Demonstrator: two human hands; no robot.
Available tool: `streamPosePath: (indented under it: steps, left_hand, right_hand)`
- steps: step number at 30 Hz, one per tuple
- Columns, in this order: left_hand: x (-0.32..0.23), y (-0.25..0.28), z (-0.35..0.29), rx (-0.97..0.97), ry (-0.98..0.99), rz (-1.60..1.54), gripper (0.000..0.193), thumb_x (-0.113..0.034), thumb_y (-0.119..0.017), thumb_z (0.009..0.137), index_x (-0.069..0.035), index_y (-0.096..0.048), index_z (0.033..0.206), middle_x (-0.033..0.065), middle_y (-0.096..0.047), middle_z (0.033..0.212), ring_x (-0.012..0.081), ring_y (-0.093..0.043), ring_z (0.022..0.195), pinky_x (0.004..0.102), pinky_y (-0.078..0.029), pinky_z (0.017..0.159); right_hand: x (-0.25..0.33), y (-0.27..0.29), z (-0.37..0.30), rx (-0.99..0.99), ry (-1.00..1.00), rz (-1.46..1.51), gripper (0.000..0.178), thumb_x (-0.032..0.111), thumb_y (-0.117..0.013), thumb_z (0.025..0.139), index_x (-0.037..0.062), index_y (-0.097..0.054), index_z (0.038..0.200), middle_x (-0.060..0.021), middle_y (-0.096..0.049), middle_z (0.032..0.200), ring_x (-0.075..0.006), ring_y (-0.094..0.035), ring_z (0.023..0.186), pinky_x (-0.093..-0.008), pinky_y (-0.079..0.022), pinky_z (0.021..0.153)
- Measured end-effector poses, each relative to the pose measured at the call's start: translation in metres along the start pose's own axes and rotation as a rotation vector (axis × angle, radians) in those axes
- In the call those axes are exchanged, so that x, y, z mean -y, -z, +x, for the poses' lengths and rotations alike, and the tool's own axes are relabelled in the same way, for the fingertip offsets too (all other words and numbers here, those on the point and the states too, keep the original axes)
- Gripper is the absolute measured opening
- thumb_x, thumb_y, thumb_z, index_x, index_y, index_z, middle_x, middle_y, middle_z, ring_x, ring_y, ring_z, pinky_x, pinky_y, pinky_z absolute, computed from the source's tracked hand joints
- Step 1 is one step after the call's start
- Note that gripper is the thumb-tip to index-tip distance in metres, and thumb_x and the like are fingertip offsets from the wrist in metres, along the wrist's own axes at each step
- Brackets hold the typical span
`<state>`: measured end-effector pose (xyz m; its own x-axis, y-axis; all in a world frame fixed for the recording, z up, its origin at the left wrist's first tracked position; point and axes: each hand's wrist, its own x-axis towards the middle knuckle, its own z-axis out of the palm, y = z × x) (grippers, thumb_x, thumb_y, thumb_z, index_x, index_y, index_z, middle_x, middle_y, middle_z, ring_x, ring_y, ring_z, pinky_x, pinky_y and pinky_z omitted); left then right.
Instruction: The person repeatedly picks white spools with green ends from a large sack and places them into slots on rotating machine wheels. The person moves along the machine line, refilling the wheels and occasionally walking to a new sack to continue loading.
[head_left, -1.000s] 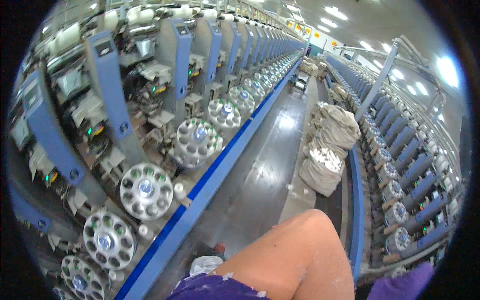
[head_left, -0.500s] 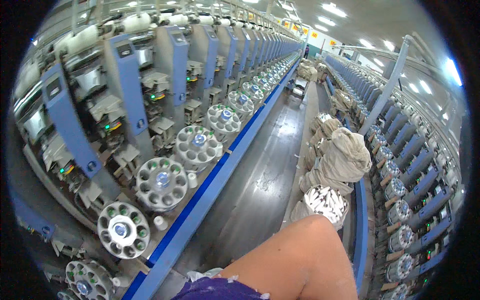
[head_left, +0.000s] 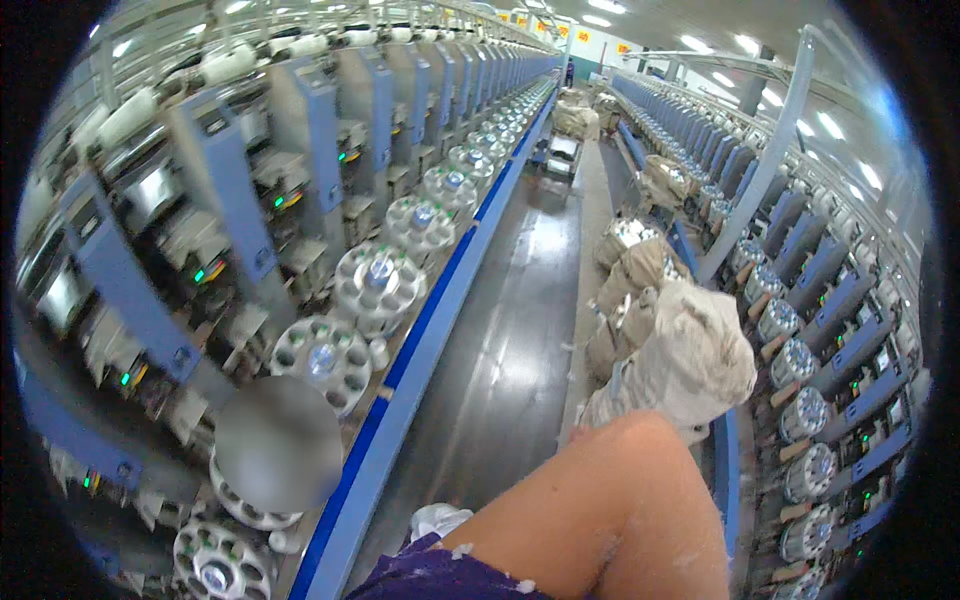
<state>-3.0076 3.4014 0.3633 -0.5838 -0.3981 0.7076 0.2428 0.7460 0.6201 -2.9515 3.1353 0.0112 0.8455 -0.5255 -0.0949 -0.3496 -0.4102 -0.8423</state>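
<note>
Neither of my hands shows in the head view. A bent bare limb (head_left: 590, 500), apparently my arm with its elbow raised, rises from the lower edge out of a purple sleeve (head_left: 440, 578) with bits of white lint on it. Where its hand is cannot be seen. Left of it a winding machine carries a row of round bobbin magazines (head_left: 322, 362) with ring-shaped pockets, some holding green-tipped bobbins. A blurred grey round patch covers part of one magazine. Beyond the elbow stands a large beige cloth sack (head_left: 690, 350).
A blue rail (head_left: 430, 335) runs along the left machine beside the dark shiny aisle floor (head_left: 510, 380). More sacks (head_left: 630, 240) line the aisle's right side, with a white-topped cart (head_left: 560, 155) farther off. A slanted grey post (head_left: 765, 150) stands before the right-hand machine row (head_left: 810, 360).
The surroundings have shifted, the far aisle end moving left and up in view. An open sack of white bobbins near the elbow is now hidden. The bent limb keeps nearly the same pose.
</note>
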Motion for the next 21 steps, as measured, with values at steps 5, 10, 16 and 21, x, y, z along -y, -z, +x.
streamPosePath:
  steps: [5, 10, 16, 21]
  left_hand:
    - [0.07, 0.19, 0.017, 0.034, -0.062, 0.003, 0.037, -0.028, -0.05, 0.093, -0.012, -0.047, 0.127, 0.0148, -0.059, 0.099, 0.03, -0.059, 0.087, 0.0408, -0.047, 0.072]
    - [0.176, 0.351, 0.018, 0.037, -0.112, 0.024, 0.036, -0.027, -0.049, 0.094, -0.013, -0.047, 0.127, 0.0146, -0.06, 0.097, 0.0301, -0.059, 0.085, 0.0409, -0.047, 0.07]
    - [0.27, 0.561, -0.014, -0.135, 0.001, 0.292, 0.034, -0.027, -0.048, 0.095, -0.014, -0.048, 0.126, 0.0145, -0.06, 0.094, 0.0303, -0.06, 0.082, 0.041, -0.048, 0.068]
    - [0.344, 0.767, -0.065, 0.161, 0.354, -0.058, 0.023, -0.025, -0.056, 0.092, -0.008, -0.052, 0.107, 0.0158, -0.055, 0.066, 0.0335, -0.056, 0.062, 0.0445, -0.038, 0.057]
  right_hand:
    - [-0.12, 0.057, 0.018, 0.048, -0.508, -0.189, 0.04, 0.032, -0.05, 0.093, -0.0009, -0.058, 0.114, -0.0136, -0.066, 0.093, -0.0254, -0.061, 0.082, -0.0395, -0.048, 0.073]
    - [-0.231, 0.102, 0.076, 0.026, -0.848, -0.177, 0.038, 0.03, -0.053, 0.091, 0.0005, -0.058, 0.114, -0.0147, -0.066, 0.094, -0.0266, -0.062, 0.085, -0.0396, -0.048, 0.076]
    - [-0.252, 0.192, 0.392, 0.012, -0.534, -0.257, 0.036, 0.028, -0.056, 0.089, 0.0022, -0.059, 0.114, -0.0159, -0.066, 0.097, -0.028, -0.063, 0.089, -0.0398, -0.048, 0.08]
    - [-0.138, 0.296, 0.803, -0.125, -0.07, -0.283, 0.031, 0.024, -0.055, 0.092, 0.001, -0.06, 0.111, -0.0155, -0.067, 0.096, -0.0251, -0.064, 0.088, -0.0347, -0.049, 0.08]
